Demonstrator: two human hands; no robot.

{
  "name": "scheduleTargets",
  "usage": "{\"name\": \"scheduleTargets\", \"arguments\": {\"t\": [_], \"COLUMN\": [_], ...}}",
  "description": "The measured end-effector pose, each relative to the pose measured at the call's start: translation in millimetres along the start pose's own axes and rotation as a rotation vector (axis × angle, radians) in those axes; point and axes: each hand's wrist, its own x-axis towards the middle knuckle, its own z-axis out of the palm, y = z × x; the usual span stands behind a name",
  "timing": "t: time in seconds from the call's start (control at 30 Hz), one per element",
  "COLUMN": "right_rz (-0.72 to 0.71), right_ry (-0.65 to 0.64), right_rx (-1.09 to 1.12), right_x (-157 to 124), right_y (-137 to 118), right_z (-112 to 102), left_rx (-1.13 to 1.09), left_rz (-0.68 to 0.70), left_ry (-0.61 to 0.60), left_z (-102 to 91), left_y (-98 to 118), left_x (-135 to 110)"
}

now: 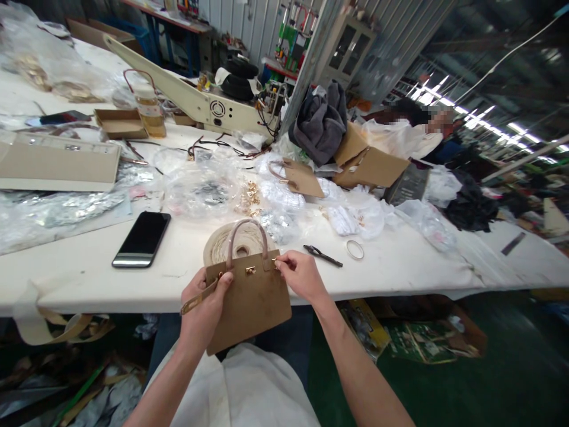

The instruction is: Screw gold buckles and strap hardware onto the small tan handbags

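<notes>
A tan handbag panel (255,302) with a curved handle (246,224) is held tilted at the table's front edge. My left hand (202,302) grips its left side, thumb on the front near the handle's foot, with a narrow strap (198,301) crossing the fingers. At the panel's upper right, my right hand (302,274) is closed, thumb and forefinger pinching a small gold metal fitting (275,261). A gold clasp (251,270) sits between the handle's feet. Behind the handle lies a roll of cream tape (217,243), partly hidden.
A phone (142,240) lies left; a black pen-like tool (323,255) and a ring of tape (355,249) lie right. Gold fittings (252,198) and plastic bags (200,187) spread behind. Another handled panel (304,178) and a jar (150,112) stand farther back.
</notes>
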Motion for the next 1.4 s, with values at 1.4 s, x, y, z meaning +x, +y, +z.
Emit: {"name": "scheduleTargets", "arguments": {"t": [1.4], "right_rz": [0.395], "right_ry": [0.216], "right_rx": [0.835], "right_x": [-40.6], "right_y": [-5.9], "right_z": [18.9], "left_rx": [-0.478], "left_rz": [-0.233], "left_ry": [-0.185], "left_z": [-26.2], "left_y": [-11.4], "left_x": [7.9]}}
